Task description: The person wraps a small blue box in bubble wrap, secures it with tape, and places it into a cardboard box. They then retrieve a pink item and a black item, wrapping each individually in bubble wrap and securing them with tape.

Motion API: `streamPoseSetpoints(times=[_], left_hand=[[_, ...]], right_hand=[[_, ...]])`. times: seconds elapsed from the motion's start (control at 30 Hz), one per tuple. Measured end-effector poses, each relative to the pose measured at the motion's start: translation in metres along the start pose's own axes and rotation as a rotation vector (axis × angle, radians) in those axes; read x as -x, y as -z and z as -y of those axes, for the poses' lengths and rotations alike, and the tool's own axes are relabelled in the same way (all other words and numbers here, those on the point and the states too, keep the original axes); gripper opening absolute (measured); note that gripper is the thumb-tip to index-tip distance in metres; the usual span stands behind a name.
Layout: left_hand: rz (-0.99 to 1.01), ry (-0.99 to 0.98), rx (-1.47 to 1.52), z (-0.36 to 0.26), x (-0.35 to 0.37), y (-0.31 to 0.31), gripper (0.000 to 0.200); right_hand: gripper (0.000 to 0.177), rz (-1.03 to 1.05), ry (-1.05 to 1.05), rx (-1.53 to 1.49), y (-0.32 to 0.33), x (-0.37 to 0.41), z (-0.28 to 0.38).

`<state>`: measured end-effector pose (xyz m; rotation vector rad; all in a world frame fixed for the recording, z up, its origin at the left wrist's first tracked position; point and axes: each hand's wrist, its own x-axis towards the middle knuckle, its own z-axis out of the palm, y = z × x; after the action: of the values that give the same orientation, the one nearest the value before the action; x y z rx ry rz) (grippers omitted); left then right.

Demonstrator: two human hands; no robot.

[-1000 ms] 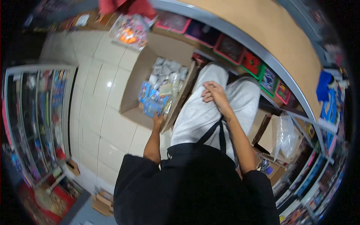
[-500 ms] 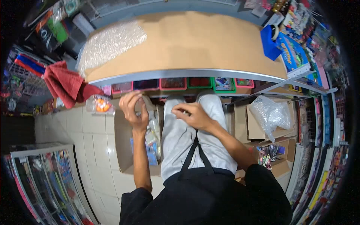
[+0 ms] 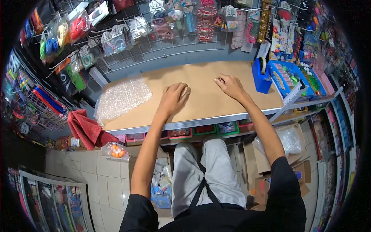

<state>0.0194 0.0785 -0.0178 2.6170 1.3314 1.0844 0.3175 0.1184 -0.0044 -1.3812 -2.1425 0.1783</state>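
1 smooth, tan tabletop (image 3: 201,101) beneath left fingers (image 3: 180,88) and right fingers (image 3: 225,80), loosely curled, anything held unclear

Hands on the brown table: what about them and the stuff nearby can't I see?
All in the head view:
- Left hand: its back hides whatever is underneath.
- Right hand: curled fingers hide its palm.
- Floor box: the left arm covers part.
- Writing on the hanging packets: too small to read.
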Motion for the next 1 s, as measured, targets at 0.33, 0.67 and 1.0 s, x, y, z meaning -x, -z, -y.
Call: streamPoseSetpoints(times=[0.33,0.67,1.0], left_hand=[[0.051,0.056,-0.075,0.003,0.000,0.000,0.027],[-0.251,0.834,-0.444,0.012,0.016,0.004,0.062],[-0.374,0.192,-0.384,-0.009,0.006,0.012,0.045]], right_hand=[[0.026,-0.006,-0.043,-0.060,-0.005,0.002,0.000],[0.027,-0.049,-0.006,-0.020,-0.008,0.004,-0.007],[0.025,-0.079,-0.001,-0.030,-0.008,0.007,-0.007]])
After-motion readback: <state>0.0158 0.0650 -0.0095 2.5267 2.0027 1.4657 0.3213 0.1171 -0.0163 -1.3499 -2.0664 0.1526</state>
